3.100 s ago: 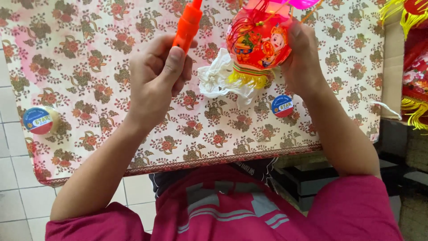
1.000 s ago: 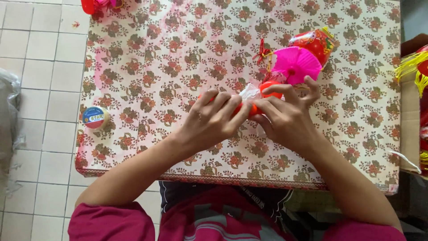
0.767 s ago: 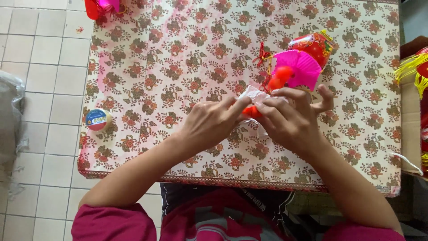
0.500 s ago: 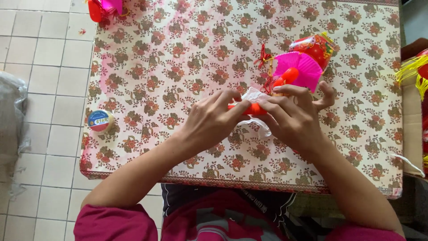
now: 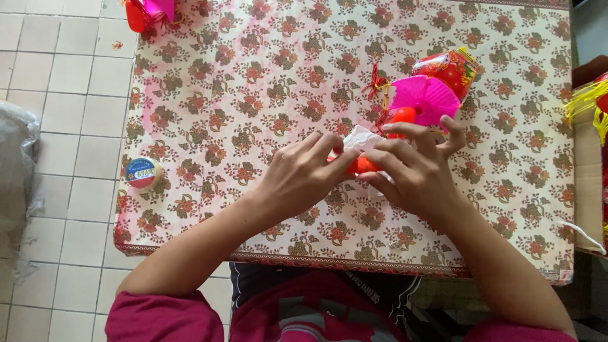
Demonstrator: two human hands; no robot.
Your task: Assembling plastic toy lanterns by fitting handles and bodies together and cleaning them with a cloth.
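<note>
Over a table covered in floral-patterned paper [image 5: 266, 95], my left hand [image 5: 297, 177] and my right hand [image 5: 415, 171] meet on a small orange plastic piece [image 5: 364, 166] with a bit of white plastic film [image 5: 362, 138] around it. Both hands pinch this piece between fingertips. Just beyond my right hand lies a pink pleated paper fan part [image 5: 423, 98] joined to a red and yellow paper lantern [image 5: 446, 66] with red tassel string.
A roll of tape [image 5: 142, 173] sits at the table's left edge. Red and pink lantern parts [image 5: 149, 11] lie at the far left corner. Yellow tassels [image 5: 592, 101] and a cardboard box [image 5: 586, 183] stand at the right. A grey plastic bag [image 5: 16, 164] lies on the tiled floor.
Three seconds ago I held the lantern and an orange handle up near the camera. Since then the lantern lies on the table and both hands stay closed on the small orange piece, barely moving.
</note>
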